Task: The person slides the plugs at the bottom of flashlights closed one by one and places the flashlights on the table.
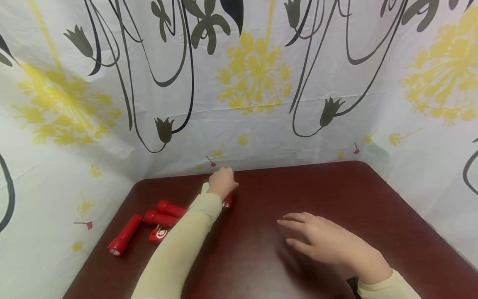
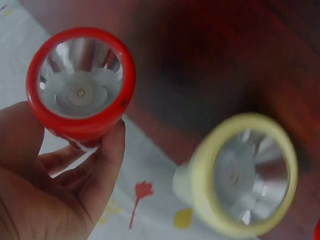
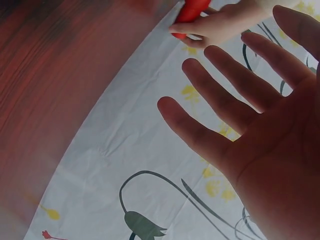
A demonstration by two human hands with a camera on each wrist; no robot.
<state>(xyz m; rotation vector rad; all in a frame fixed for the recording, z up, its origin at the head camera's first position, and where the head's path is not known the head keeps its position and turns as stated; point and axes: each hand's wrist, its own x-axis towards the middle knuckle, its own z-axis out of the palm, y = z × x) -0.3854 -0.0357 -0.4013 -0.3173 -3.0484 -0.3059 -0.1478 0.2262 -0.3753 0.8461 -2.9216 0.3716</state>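
My left hand (image 1: 223, 182) is near the far edge of the table, its fingers gripping a red flashlight (image 2: 82, 80). In the left wrist view the lens end of that flashlight faces the camera. Beside it, apart from the fingers, is a pale yellow-green flashlight (image 2: 244, 175), mostly covered by the hand and sleeve in the head view. My right hand (image 1: 323, 238) hovers over the right half of the table with its fingers extended and spread, holding nothing. Its bare palm (image 3: 280, 165) shows in the right wrist view.
On the left side of the table (image 1: 257, 249) lie several other red flashlights, one (image 1: 125, 236) set at a slant near the left edge. A small red object with a white round emblem (image 1: 158, 235) sits by my left sleeve. Behind the table hangs a flowered curtain (image 1: 257, 137).
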